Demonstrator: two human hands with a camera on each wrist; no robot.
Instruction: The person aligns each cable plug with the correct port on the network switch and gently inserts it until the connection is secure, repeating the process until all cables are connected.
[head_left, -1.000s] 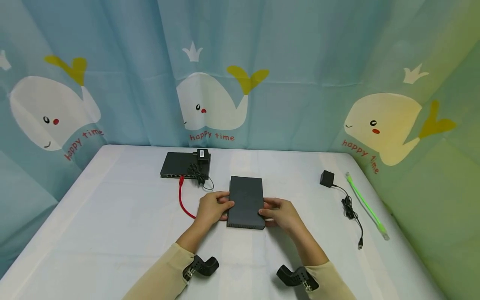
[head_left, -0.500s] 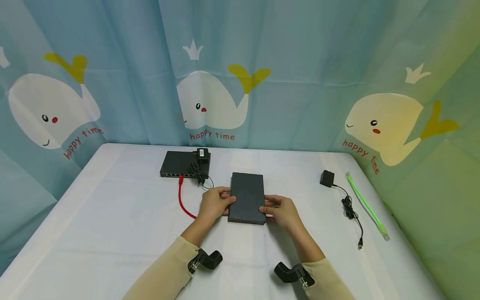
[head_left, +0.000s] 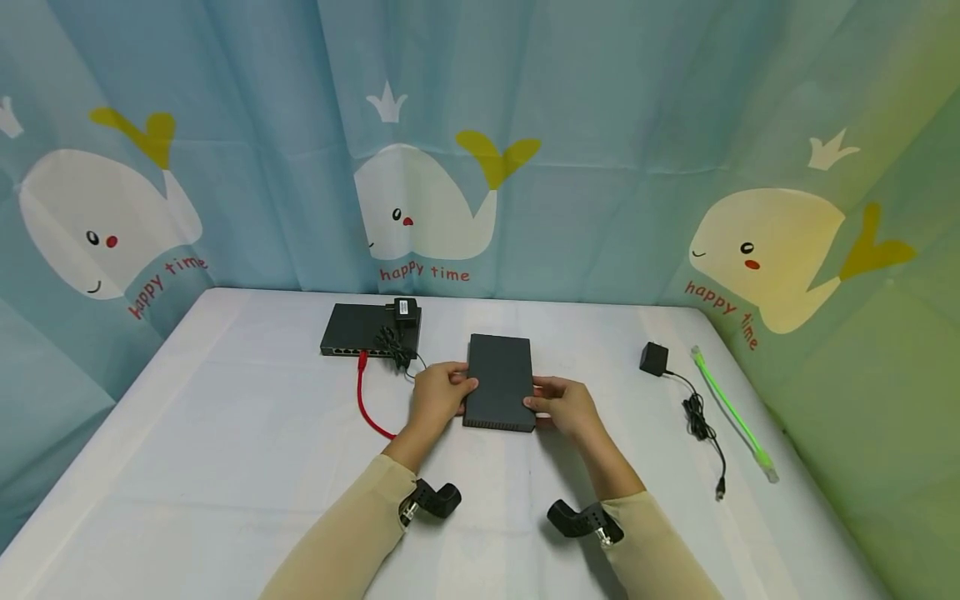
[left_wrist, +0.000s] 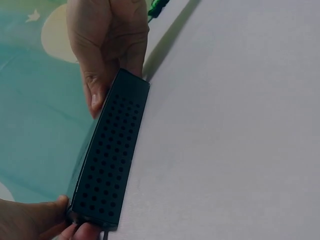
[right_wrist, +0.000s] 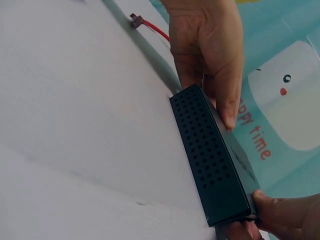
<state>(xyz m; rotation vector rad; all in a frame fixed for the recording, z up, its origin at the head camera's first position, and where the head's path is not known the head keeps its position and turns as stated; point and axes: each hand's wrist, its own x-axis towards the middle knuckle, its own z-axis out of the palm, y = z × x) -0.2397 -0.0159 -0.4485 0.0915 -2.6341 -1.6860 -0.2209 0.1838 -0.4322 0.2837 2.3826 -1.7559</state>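
Note:
A flat black network switch (head_left: 499, 379), its long side toward the back curtain, is held between both hands near the middle of the table. My left hand (head_left: 438, 396) grips its left edge, thumb on top and fingers beneath. On the opposite edge my right hand (head_left: 568, 410) pinches it the same way. Rows of vent holes cover the near side of the switch (left_wrist: 110, 160) in the left wrist view. Whether its underside touches the table cannot be told.
Another black switch (head_left: 352, 321) lies at the back left, with a power adapter (head_left: 406, 311) on it and a red network cable (head_left: 362, 396) at its ports. To the right lie a second adapter (head_left: 654, 357) with bundled cord and a green network cable (head_left: 731, 408).
Both hands have shifted the switch away from me, toward the back of the table and slightly right. Their grip stays the same, and the other things have not moved.

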